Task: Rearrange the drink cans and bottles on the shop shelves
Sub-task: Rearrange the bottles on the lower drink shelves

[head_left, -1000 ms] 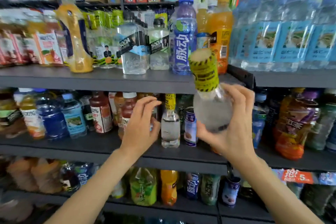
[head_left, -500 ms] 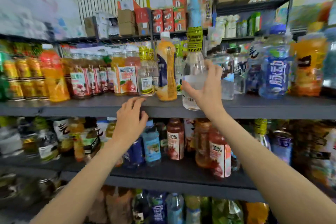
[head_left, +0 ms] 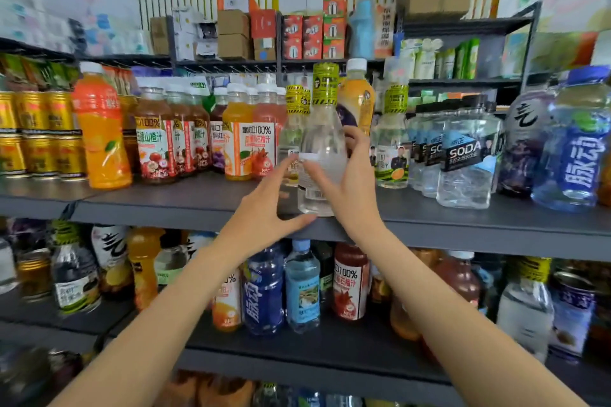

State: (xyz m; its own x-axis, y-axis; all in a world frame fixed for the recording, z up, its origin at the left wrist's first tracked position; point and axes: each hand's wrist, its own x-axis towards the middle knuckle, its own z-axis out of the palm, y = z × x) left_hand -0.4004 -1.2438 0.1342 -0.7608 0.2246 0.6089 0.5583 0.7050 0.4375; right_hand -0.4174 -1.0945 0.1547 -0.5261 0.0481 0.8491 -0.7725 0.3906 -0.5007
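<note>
Head view: right hand (head_left: 347, 172) grips clear bottle (head_left: 322, 155) at shelf (head_left: 463, 225) edge.
Left hand (head_left: 264, 218) open, empty; bottle could tip off or knock neighbours.

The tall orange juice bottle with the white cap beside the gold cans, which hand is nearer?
Left. The left hand is nearer the orange juice bottle; the right hand is farther right.

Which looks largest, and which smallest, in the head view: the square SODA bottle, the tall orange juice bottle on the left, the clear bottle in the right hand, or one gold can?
1. SODA bottle
2. orange juice bottle and clear bottle: too alike to rank, and the clear one stands nearer the camera
3. gold can
</note>
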